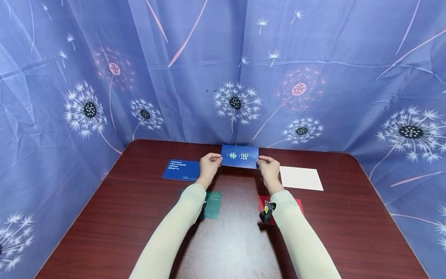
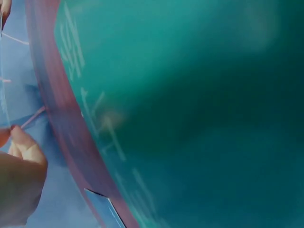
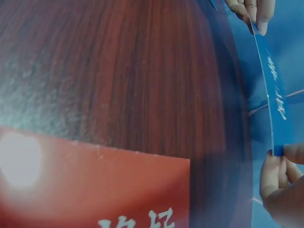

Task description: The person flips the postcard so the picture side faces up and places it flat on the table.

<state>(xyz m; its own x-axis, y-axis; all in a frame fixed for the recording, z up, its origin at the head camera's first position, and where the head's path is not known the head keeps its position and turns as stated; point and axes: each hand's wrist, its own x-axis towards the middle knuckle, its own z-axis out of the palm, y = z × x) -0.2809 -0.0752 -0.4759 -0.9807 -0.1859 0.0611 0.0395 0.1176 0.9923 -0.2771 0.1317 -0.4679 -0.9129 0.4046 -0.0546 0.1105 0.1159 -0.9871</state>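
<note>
A blue card (image 1: 239, 157) with large white characters is held up between both hands near the back edge of the table. My left hand (image 1: 210, 166) pinches its left side, and my right hand (image 1: 270, 170) pinches its right side between thumb and fingers. In the right wrist view the blue card (image 3: 275, 95) appears nearly edge-on, with the right hand (image 3: 285, 183) at its lower end and the left hand (image 3: 254, 12) at its upper end. The left hand (image 2: 23, 175) also shows at the edge of the left wrist view.
On the dark red wooden table (image 1: 115, 232) lie a blue card with small white text (image 1: 179, 170), a white card (image 1: 301, 178), a green card (image 1: 213, 205) and a red card (image 1: 299, 207). The forearms partly cover the green and red ones. A dandelion-print curtain (image 1: 195, 104) hangs behind.
</note>
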